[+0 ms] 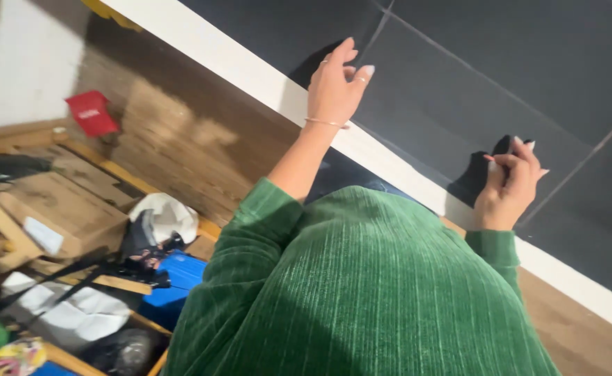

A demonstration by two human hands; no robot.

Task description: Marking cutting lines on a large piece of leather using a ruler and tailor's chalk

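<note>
Bracing far up on the dark tile [459,90] with left hand [334,87], fingers loosely together. Pinching a small pink thing [490,159], too small to identify, in right hand [511,184], tip at the tile, right. Seemingly mid-marking; next calling for steady, light pressure.

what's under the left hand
The left hand lies flat on a dark tile, above the white strip. The patch beneath the palm is covered.
</note>
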